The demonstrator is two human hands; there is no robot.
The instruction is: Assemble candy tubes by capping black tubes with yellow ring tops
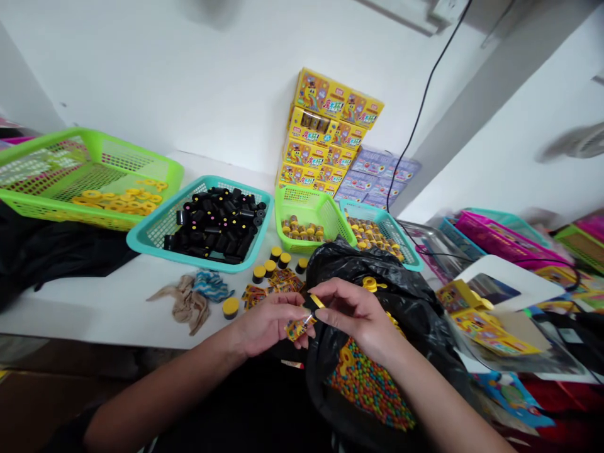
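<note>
In front of my body, both hands are closed on a small black cup with a yellow lid (pixel 317 302). A shiny printed yellow wrapper (pixel 296 329) hangs at its lower end. My left hand (pixel 271 319) pinches the cup and wrapper from the left. Thumb and fingers of my right hand (pixel 361 314) grip the lid end. How far the wrapper covers the cup is partly hidden by my fingers. Several black cups with yellow lids (pixel 270 268) stand just beyond, around a pile of printed wrappers (pixel 268 290). One more yellow-lidded cup (pixel 230 307) is left of my left hand.
Under my right forearm is a black bag (pixel 344 267) with colourful candies (pixel 368 384) and yellow rings. Behind are a teal basket (pixel 141 238) of black cups, green baskets (pixel 172 176) and stacked yellow boxes (pixel 306 151). Crumpled cloths (pixel 186 302) lie left; a cable (pixel 415 119) hangs right.
</note>
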